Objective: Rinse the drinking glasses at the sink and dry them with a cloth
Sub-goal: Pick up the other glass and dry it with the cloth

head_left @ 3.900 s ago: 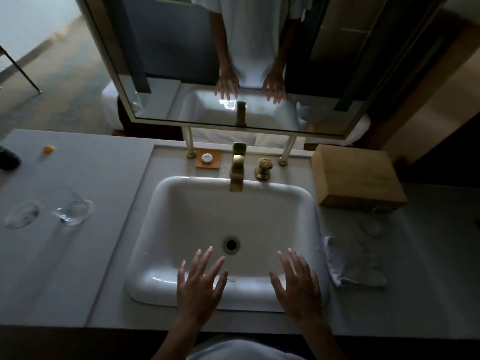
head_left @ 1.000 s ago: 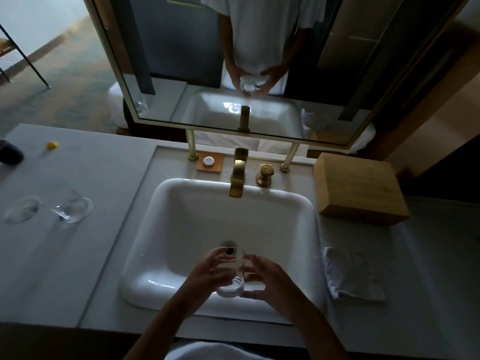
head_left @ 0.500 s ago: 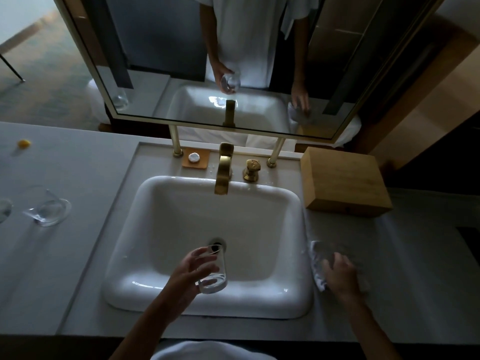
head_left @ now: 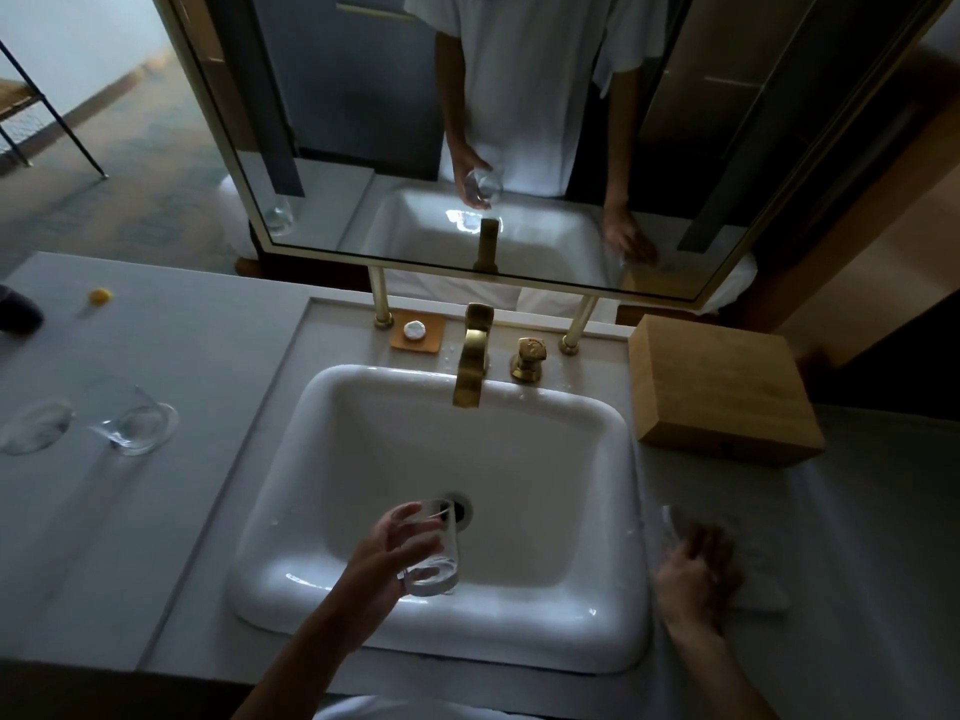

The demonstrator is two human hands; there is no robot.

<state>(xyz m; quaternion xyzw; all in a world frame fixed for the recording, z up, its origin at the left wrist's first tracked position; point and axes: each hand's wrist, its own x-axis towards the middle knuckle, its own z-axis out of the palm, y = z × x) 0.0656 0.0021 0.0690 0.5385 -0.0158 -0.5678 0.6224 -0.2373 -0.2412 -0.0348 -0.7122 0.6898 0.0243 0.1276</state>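
- The left hand [head_left: 387, 550] curls its fingers round a glass [head_left: 434, 550], holding it tilted over the near part of the sink [head_left: 332, 563], close to the drain [head_left: 460, 509].
- The right hand [head_left: 693, 571] lies on the cloth [head_left: 753, 569] on the counter [head_left: 208, 356] just right of the sink; its fingers look bent onto the fabric, but in this dim light I cannot tell if they have pinched it yet.
- 2 more glasses stand well apart on the left counter — 1 on its side [head_left: 136, 420], and a fainter 1 [head_left: 34, 426] beyond it.
- No water shows at the tap [head_left: 471, 366], so the step in hand is likely drying.
- To do it well: gather a loose fold of cloth, not a flat corner, and lift it clear of the wet sink rim.
- Keep the glass over the basin until the cloth is under it, so drips land inside.
- Grip low on the glass, near the base, leaving the rim free — wet glass will probably slide if held lightly.
- Push cloth inside and turn the glass, not the cloth.
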